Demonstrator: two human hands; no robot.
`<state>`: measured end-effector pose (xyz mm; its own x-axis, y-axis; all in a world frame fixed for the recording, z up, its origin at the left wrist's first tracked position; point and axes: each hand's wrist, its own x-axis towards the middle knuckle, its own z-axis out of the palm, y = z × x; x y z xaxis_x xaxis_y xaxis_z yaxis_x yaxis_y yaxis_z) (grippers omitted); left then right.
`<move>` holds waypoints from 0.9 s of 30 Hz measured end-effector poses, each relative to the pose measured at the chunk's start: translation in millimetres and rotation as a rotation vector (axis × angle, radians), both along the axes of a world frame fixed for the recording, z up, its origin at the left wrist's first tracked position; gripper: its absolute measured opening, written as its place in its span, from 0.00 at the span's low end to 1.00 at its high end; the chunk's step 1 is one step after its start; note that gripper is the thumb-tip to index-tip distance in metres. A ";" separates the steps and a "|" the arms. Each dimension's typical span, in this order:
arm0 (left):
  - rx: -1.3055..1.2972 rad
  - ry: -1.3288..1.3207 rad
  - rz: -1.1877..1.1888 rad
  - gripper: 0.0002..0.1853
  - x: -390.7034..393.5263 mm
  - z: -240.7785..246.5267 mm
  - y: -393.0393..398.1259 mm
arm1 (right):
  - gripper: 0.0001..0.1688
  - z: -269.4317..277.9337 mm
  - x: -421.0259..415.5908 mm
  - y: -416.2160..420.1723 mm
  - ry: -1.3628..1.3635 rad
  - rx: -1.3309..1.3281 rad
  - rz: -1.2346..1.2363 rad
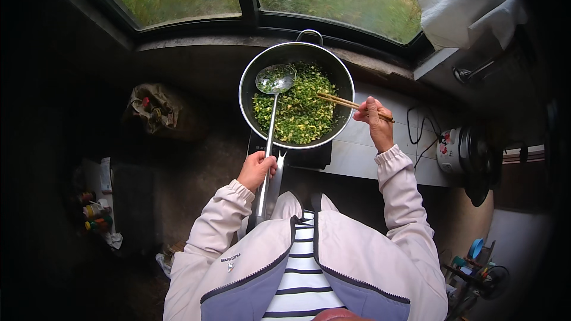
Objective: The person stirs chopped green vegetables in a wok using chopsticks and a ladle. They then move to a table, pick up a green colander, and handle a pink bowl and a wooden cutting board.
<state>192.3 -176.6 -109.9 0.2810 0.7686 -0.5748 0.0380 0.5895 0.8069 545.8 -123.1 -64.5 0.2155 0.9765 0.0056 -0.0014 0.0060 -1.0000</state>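
Observation:
A deep wok (241, 93) stands on a dark cooktop (319, 158), holding chopped greens mixed with yellow bits (308, 107). My left hand (258, 170) grips the long metal handle of a slotted ladle (282, 81), whose round head rests on the left part of the food. Beneath that hand runs the wok's own handle (278, 174); whether the fingers touch it cannot be told. Over the wok's right rim, my right hand (377, 122) holds a pair of wooden chopsticks (341, 100), their tips at the greens.
Right of the wok, a white tiled counter (357, 142) carries a black cord (419, 129) and a rice cooker (450, 149). Windows (339, 0) lie beyond the wok. A crumpled bag (156, 111) sits at left, and several bottles (96, 209) stand farther left.

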 end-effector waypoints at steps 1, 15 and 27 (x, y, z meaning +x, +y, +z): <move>-0.075 -0.092 0.086 0.08 -2.4 5.1 0.6 | 0.27 2.3 4.1 1.3 -0.072 0.006 -0.003; 0.716 0.716 -0.123 0.12 -69.1 55.7 0.8 | 0.10 -6.7 -69.5 31.2 -0.151 0.063 0.177; 0.851 0.824 -0.128 0.19 -85.9 55.8 6.3 | 0.12 -26.8 -67.1 33.2 -0.283 0.045 0.135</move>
